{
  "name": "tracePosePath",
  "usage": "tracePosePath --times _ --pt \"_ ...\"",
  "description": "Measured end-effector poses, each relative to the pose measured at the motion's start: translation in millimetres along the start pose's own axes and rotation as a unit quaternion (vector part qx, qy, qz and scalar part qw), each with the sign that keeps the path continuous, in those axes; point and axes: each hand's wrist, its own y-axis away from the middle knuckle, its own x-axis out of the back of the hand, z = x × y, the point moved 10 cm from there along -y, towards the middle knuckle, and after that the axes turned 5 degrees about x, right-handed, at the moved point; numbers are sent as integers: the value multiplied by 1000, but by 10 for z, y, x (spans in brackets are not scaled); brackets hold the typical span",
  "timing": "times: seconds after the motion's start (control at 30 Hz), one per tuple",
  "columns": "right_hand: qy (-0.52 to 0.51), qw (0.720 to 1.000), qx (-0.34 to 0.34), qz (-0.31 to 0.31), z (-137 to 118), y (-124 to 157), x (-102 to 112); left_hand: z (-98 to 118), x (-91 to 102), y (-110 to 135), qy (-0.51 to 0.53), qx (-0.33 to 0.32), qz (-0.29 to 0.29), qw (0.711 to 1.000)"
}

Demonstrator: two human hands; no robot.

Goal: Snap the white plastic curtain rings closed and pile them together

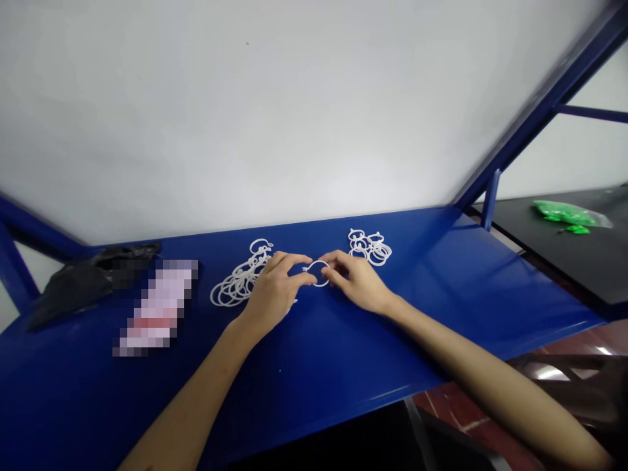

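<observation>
White plastic ring (318,273) pinched between both hands, head view; left hand (275,291) closes thumb and forefinger on its left edge; right hand (360,281) grips the right edge the same way; ring sits low over the blue shelf (343,353), contact not clear; it lies midway between the fingertips, neither hand nearer; round, so no long axis. Larger heap of rings (238,282) just beyond the left hand; smaller cluster (370,247) just beyond the right. Black bag (93,275) far left; green bag (569,212) well apart on the dark table (589,261).
</observation>
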Motion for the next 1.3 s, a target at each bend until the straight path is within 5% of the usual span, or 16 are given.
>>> tracePosePath --times 0.1,0.3,0.6,0.73,1.1,1.2,1.3 --pt "-115 991 -45 58 32 135 -91 -1 -66 14 66 39 -26 997" --pt "-257 956 -48 136 83 258 -116 -326 -97 85 154 286 -1 946" --pt "-219 961 -56 157 -4 310 -59 -334 -201 238 289 383 10 877" --pt "-189 970 -44 147 -57 332 -61 -322 -171 271 275 379 36 883" --pt "-136 984 -23 114 -90 336 -54 -65 -24 126 154 237 47 958" --pt "-68 988 -1 138 -185 274 129 -156 -79 102 116 213 11 970" --pt "1 979 -23 204 -109 215 553 -368 -56 97 3 190 -2 982"
